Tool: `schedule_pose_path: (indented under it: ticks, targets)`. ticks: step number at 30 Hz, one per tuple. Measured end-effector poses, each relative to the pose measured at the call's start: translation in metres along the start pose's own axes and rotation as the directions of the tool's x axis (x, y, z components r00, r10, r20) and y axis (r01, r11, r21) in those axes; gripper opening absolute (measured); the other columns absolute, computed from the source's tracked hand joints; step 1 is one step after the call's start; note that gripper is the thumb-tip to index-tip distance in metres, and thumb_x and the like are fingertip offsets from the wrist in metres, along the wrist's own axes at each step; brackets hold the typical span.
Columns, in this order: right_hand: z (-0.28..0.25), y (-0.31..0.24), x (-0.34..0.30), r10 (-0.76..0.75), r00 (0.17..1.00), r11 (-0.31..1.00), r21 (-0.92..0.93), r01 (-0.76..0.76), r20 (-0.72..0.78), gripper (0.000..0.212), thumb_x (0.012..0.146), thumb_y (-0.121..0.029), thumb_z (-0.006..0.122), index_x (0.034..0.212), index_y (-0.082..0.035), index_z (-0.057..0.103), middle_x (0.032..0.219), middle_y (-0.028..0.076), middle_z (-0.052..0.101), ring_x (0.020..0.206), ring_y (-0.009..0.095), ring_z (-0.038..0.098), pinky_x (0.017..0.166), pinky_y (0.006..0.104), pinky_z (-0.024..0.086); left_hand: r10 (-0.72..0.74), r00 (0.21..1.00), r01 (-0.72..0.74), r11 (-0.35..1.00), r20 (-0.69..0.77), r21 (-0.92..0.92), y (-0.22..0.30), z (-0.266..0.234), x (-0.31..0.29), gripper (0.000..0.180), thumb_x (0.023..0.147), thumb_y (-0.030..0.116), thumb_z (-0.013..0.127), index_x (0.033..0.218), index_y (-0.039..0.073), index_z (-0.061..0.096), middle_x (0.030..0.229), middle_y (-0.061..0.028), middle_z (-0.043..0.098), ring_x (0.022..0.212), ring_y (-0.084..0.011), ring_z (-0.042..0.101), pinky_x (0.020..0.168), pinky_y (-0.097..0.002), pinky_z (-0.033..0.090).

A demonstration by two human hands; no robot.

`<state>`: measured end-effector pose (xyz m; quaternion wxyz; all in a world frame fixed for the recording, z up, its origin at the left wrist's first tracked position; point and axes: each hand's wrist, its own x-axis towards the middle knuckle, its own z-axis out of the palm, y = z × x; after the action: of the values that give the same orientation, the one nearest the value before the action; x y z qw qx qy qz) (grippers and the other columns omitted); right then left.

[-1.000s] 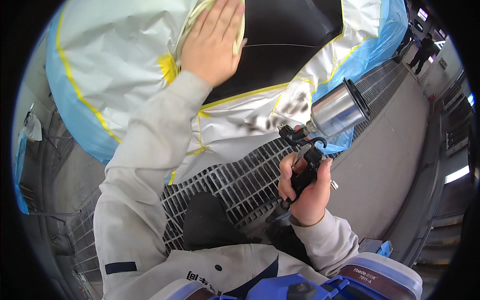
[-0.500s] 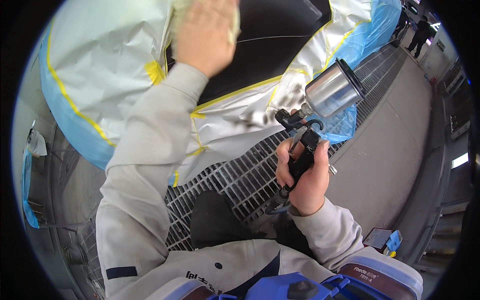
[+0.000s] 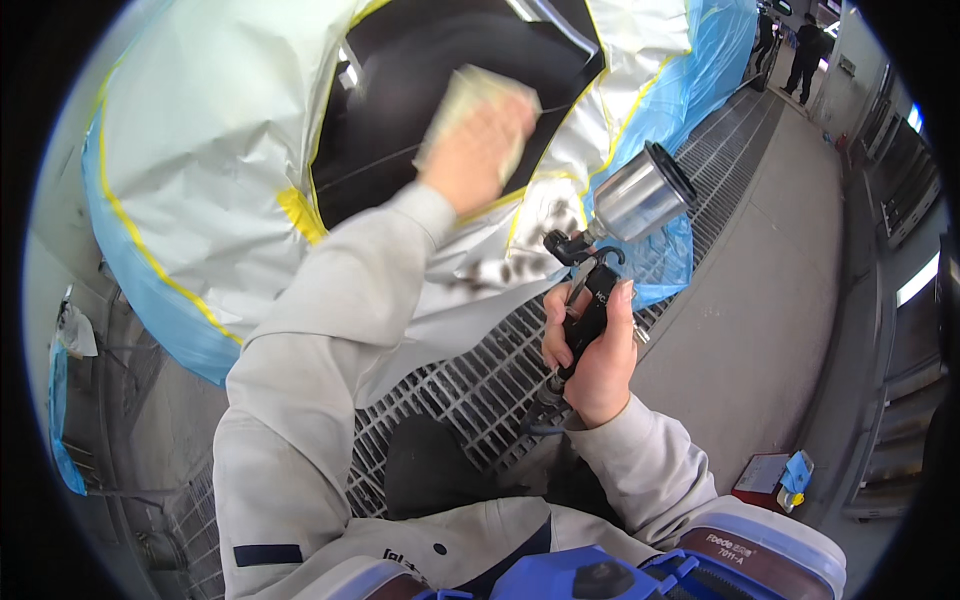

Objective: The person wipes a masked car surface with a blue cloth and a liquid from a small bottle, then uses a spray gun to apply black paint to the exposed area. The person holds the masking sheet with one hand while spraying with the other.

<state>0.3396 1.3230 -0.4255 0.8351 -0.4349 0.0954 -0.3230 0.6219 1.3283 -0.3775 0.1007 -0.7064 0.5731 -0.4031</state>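
My left hand [image 3: 478, 152] lies over a pale yellow wiping cloth [image 3: 456, 100], pressing it to a glossy black panel [image 3: 395, 90]. Both hand and cloth are smeared by motion, and part of the cloth is hidden under the fingers. To the right, my right hand [image 3: 606, 362] grips the black handle of a spray gun [image 3: 590, 312]. Its silver cup [image 3: 640, 198] with a black lid tilts up and to the right, apart from the panel. White masking sheet [image 3: 210, 130] edged with yellow tape [image 3: 298, 214] surrounds the panel.
Blue plastic film [image 3: 670, 120] drapes the outer sides. Dark spray marks [image 3: 505, 270] spot the sheet near the gun. Below runs a metal floor grating [image 3: 440, 370]. A box with a blue cloth [image 3: 770, 478] sits at the lower right. A person in dark clothes [image 3: 806, 60] stands far off.
My left hand has swept the cloth rightward and nearer across the black panel from its left edge. The right hand keeps its hold on the spray gun. The whole view has shifted slightly.
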Motion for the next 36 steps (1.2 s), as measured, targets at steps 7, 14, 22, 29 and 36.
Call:
schedule_pose_path:
  ticks: [7,14,22,29,36]
  targets:
    - [-0.010,-0.005,0.002,-0.008,1.000,1.000,0.019,0.008,0.002,0.062,0.111,-0.064,0.040,0.104,-0.005,0.056,0.080,0.006,0.056,0.050,0.010,0.040,0.049,0.0266,0.037,-0.197,0.842,0.243,0.970,-0.503,0.026,-0.060,-0.008,0.046,0.068,0.100,0.028,0.060,0.161,0.001,0.043,0.165,-0.0179,0.047,0.153,-0.0312,0.043,0.125,-0.0490,0.033]
    - [-0.012,0.000,0.018,-0.071,0.992,0.997,-0.021,0.070,-0.099,0.057,0.112,-0.062,0.038,0.094,-0.008,0.045,0.089,0.011,0.058,0.049,0.011,0.041,0.047,0.0284,0.041,0.308,0.943,-0.314,0.949,-0.130,-0.031,0.013,0.028,0.043,0.073,0.091,0.016,0.054,0.161,-0.002,0.042,0.166,-0.0183,0.046,0.156,-0.0292,0.040,0.131,-0.0436,0.028]
    - [-0.014,-0.002,0.021,-0.029,0.994,1.000,-0.002,0.029,-0.110,0.062,0.109,-0.067,0.039,0.094,-0.008,0.047,0.090,0.011,0.059,0.048,0.011,0.041,0.047,0.0279,0.038,-0.028,0.921,0.047,0.998,-0.389,0.040,-0.008,0.049,0.104,0.074,0.098,0.036,0.056,0.163,0.005,0.042,0.173,-0.0081,0.039,0.162,-0.0224,0.028,0.133,-0.0424,0.017]
    - [-0.008,0.000,0.013,0.022,1.000,0.997,0.071,-0.022,0.011,0.071,0.110,-0.070,0.033,0.105,-0.002,0.055,0.089,0.007,0.060,0.050,0.008,0.041,0.047,0.0257,0.036,0.302,0.948,-0.314,0.941,-0.105,-0.125,0.007,0.054,-0.026,0.073,0.092,0.021,0.058,0.161,0.001,0.045,0.171,-0.0091,0.041,0.162,-0.0218,0.031,0.134,-0.0413,0.019]
    - [-0.007,0.003,0.003,0.024,0.999,0.999,0.037,-0.025,0.032,0.079,0.108,-0.074,0.030,0.113,-0.001,0.058,0.087,0.007,0.060,0.050,0.008,0.042,0.047,0.0258,0.037,-0.188,0.950,0.204,0.978,-0.250,0.039,-0.070,-0.012,-0.069,0.069,0.097,0.021,0.062,0.163,0.008,0.045,0.171,-0.0050,0.042,0.159,-0.0229,0.035,0.128,-0.0427,0.030]
